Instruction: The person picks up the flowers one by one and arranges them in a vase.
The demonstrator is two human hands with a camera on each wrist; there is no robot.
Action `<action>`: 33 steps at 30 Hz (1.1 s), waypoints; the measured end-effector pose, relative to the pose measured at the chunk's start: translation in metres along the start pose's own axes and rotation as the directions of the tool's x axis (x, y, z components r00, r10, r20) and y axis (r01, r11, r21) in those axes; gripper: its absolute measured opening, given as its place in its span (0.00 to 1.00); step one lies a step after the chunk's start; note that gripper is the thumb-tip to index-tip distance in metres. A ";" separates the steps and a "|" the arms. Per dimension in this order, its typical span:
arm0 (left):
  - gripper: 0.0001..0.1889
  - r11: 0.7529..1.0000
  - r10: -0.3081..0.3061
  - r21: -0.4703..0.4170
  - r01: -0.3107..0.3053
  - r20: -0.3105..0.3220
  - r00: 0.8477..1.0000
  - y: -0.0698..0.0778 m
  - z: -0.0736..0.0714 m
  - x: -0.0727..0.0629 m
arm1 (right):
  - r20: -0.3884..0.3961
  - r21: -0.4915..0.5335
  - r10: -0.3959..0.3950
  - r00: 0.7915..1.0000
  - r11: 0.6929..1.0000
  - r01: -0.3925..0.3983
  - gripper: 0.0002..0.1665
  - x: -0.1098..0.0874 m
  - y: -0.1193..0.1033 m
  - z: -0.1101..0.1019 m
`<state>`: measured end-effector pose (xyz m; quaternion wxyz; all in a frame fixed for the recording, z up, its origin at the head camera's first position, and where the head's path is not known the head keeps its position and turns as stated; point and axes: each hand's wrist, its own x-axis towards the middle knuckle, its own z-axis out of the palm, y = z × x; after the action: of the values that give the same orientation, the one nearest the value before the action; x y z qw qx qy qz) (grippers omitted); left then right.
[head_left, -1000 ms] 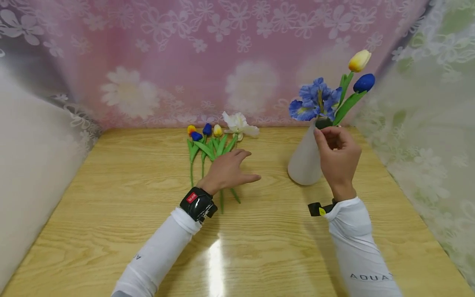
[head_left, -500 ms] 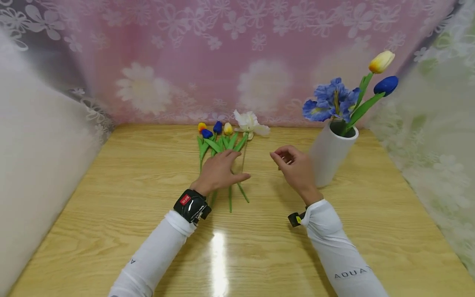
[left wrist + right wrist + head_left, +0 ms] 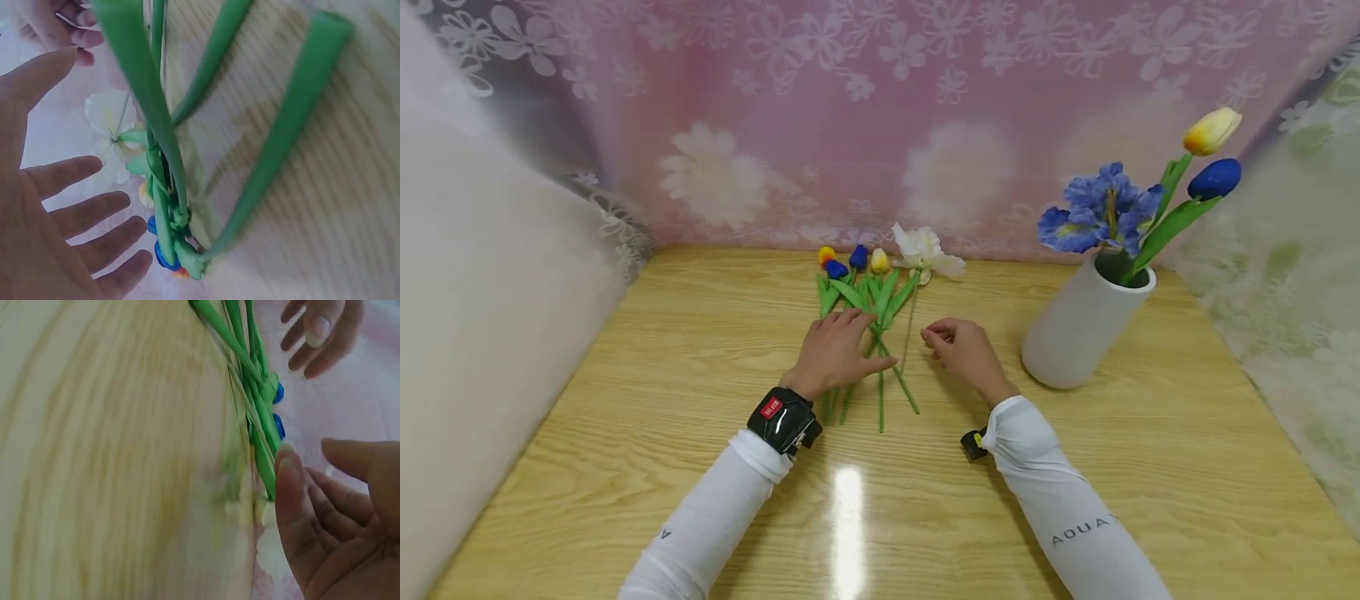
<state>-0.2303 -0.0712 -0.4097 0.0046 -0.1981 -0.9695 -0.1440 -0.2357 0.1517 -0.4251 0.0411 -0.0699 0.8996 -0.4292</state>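
Note:
Several artificial tulips lie side by side on the table, among them two blue tulips (image 3: 858,257), an orange-yellow tulip (image 3: 827,256) and a pale yellow tulip (image 3: 880,261). Right of them lies a white iris-like flower (image 3: 921,252) with a thin stem. My left hand (image 3: 835,357) spreads over the green stems, fingers apart; the left wrist view shows nothing in its grasp. Beside the white flower's stem is my right hand (image 3: 967,354), its fingers loosely bent. In the right wrist view a gap shows between its thumb and forefinger (image 3: 290,487), with nothing held.
A pale vase (image 3: 1075,333) stands at the right, holding a blue iris (image 3: 1097,208), a cream-yellow tulip (image 3: 1212,132) and a blue tulip (image 3: 1215,179). Behind the wooden table (image 3: 700,467) hangs a pink floral curtain (image 3: 850,125).
My right hand has left the vase's rim and moved left to the flowers on the table. My left hand stays over the stems. The head view has shifted, so the vase appears farther right.

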 end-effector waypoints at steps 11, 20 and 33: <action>0.37 1.000 -0.002 -0.031 0.002 -0.010 1.000 -0.007 0.002 -0.007 | 0.048 0.131 0.071 0.996 0.988 -0.076 0.20 0.014 -0.010 0.018; 0.40 1.000 -0.022 -0.022 0.022 -0.007 1.000 -0.011 0.005 -0.012 | 0.036 0.212 0.149 0.988 0.965 -0.153 0.18 0.030 -0.011 0.023; 0.38 0.999 -0.008 -0.033 0.007 -0.024 1.000 -0.012 0.005 -0.017 | 0.036 0.251 0.173 0.984 0.952 -0.177 0.16 0.038 -0.004 0.029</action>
<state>-0.2189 -0.0867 -0.4189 0.0124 -0.1928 -0.9676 -0.1626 -0.2693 0.1209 -0.4408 0.0937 0.0128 0.8398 -0.5346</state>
